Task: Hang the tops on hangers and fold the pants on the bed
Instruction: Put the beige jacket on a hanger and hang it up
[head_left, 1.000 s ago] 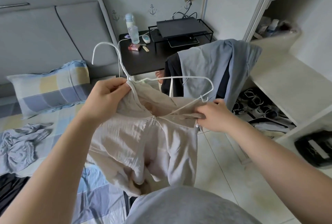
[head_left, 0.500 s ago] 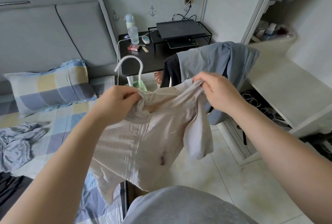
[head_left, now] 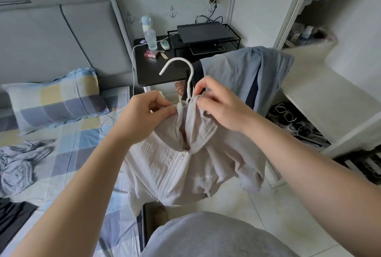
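Head view: the beige top [head_left: 175, 166] sits on the white hanger [head_left: 190, 75], held up just right of the bed [head_left: 68, 149]. The left hand [head_left: 152, 110] and right hand [head_left: 218, 110] pinch its collar. A crumpled grey garment [head_left: 18, 166] on the bed looks unsorted.

Two hands [head_left: 144, 112] [head_left: 222, 108], one hanger [head_left: 190, 75], one beige top [head_left: 175, 166], one pillow [head_left: 57, 97], two bottles [head_left: 150, 40] (side by side).

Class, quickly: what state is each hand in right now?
Left hand: closed, pinching the beige top's collar.
Right hand: closed, pinching the same collar beside the white hanger.
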`<state>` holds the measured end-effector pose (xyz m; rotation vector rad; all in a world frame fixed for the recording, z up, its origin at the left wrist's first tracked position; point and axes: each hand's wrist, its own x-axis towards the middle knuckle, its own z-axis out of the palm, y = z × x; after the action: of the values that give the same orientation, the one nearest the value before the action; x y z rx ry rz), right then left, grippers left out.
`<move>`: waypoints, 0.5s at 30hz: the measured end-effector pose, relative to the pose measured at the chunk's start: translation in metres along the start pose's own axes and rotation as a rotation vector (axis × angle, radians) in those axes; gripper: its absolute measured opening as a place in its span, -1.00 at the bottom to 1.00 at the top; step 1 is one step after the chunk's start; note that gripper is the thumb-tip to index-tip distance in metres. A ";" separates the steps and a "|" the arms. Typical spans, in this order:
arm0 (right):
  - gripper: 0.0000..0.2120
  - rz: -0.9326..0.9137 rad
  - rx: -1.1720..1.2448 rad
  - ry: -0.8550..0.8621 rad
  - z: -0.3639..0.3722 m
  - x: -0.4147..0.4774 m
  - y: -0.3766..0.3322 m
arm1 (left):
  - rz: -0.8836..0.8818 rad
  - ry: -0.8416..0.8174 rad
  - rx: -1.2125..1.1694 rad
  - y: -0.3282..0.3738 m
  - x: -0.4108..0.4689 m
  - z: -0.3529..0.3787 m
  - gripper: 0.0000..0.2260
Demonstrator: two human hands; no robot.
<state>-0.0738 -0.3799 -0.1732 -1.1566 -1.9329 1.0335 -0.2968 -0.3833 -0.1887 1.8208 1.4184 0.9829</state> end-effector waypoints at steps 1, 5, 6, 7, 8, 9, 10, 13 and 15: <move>-0.86 0.010 0.029 -0.007 -0.005 -0.002 0.001 | -0.009 0.001 0.008 -0.003 -0.001 -0.003 -0.93; -0.61 0.074 -0.028 -0.052 -0.020 -0.007 0.006 | -0.065 0.111 0.049 -0.021 -0.005 -0.013 -0.87; -0.66 0.101 -0.068 -0.040 -0.022 -0.009 0.008 | -0.081 0.168 0.046 -0.025 -0.005 -0.014 -0.84; -0.69 0.121 -0.119 -0.019 -0.024 -0.010 0.010 | -0.096 0.228 0.034 -0.027 -0.005 -0.013 -0.82; -0.70 0.131 -0.173 0.002 -0.026 -0.011 0.012 | -0.106 0.291 0.023 -0.029 -0.006 -0.012 -0.82; -0.68 0.135 -0.215 0.023 -0.028 -0.013 0.013 | -0.118 0.353 0.016 -0.030 -0.006 -0.011 -0.84; -0.66 0.131 -0.246 0.042 -0.031 -0.015 0.014 | -0.132 0.409 0.012 -0.030 -0.007 -0.010 -0.89; -0.66 0.117 -0.289 0.026 -0.040 -0.020 0.016 | -0.128 0.511 0.011 -0.029 -0.009 -0.006 -0.97; -0.72 0.105 -0.332 -0.046 -0.042 -0.023 0.016 | -0.105 0.527 0.011 -0.026 -0.009 -0.004 -0.97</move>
<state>-0.0232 -0.3836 -0.1697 -1.4389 -2.1562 0.8157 -0.3145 -0.3863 -0.2097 1.5356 1.8036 1.4712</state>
